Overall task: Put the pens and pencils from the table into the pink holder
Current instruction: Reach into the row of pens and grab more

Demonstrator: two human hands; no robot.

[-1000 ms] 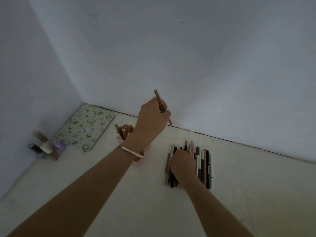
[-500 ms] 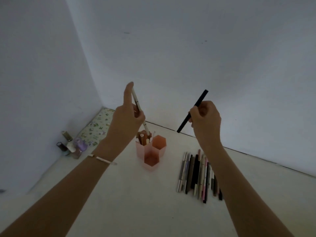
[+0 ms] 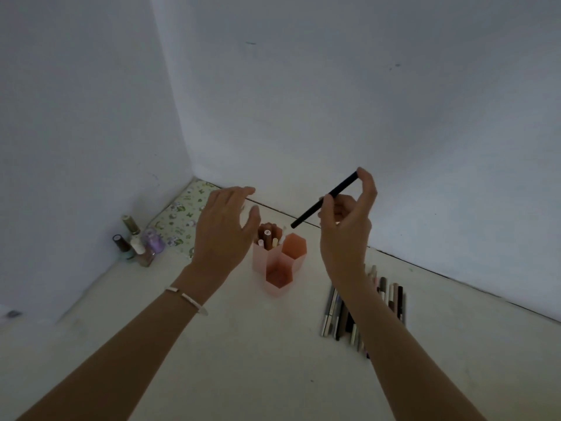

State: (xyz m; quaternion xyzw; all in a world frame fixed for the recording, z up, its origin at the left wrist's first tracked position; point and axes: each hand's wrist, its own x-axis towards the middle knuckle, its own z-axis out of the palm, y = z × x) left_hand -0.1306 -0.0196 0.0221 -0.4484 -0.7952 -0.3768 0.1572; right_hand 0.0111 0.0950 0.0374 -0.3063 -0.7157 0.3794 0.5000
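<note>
Pinching: the right hand (image 3: 346, 235), centre right, grips a black pen (image 3: 324, 200) between thumb and curled fingers, just above the holder (image 3: 279, 270) in the frame.
Left hand (image 3: 224, 226): centre, beside the holder, fingers spread loose, holding nothing.
Holder: pink, mid-frame on the table (image 3: 243, 360); several pens (image 3: 267, 238) stand in its rear-left cell.
Loose pens (image 3: 334, 311): a row lower right, partly behind the right forearm.

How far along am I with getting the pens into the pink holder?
Done: a few pens stand in the holder, rear-left cell; the other two look empty. In hand: the right hand pinches a black pen; the left hand is open. Left: the row of pens on the table.
</note>
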